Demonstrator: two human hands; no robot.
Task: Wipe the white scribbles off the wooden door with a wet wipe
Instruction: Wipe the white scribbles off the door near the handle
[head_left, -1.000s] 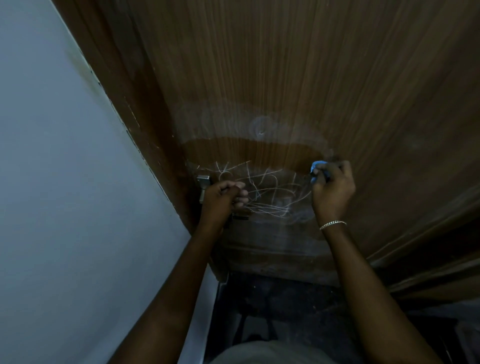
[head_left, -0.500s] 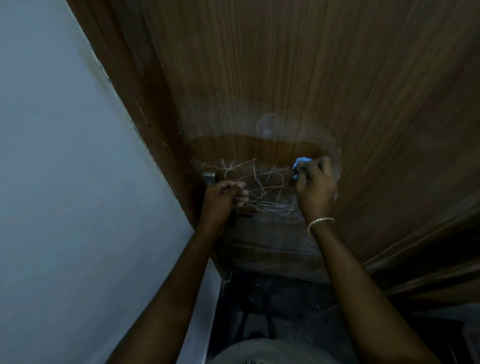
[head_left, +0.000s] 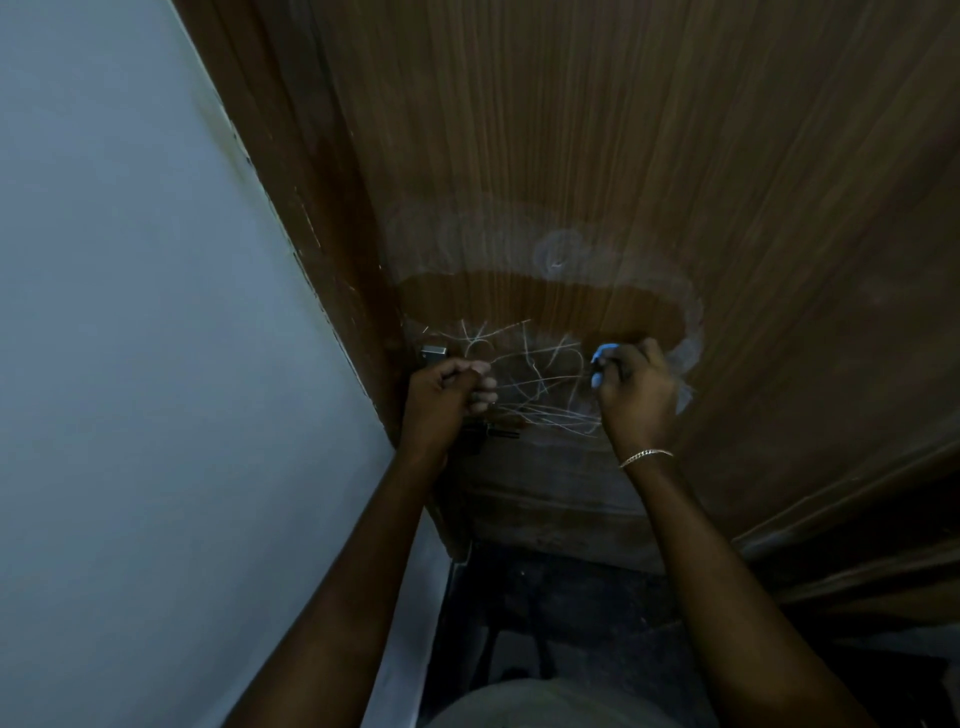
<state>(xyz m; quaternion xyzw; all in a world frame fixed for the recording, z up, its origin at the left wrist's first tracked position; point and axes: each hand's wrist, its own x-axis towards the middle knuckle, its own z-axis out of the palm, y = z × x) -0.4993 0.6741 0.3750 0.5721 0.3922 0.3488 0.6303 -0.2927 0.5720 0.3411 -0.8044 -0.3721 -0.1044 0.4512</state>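
Blue wet wipe (head_left: 599, 357) pinched in my right hand (head_left: 636, 402) presses the scribbles (head_left: 530, 382); my left hand (head_left: 444, 402) grips the handle (head_left: 501, 432) at the door's (head_left: 675, 156) left edge, steadying it.

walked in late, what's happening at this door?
A person is cleaning a wooden door. The right hand grips a blue wet wipe pressed to the door at the right end of the white scribbles, which are not yet wiped. A dark wet patch lies just above them, ringed by a whitish smear. The left hand is curled at the door's edge, apparently round the handle.
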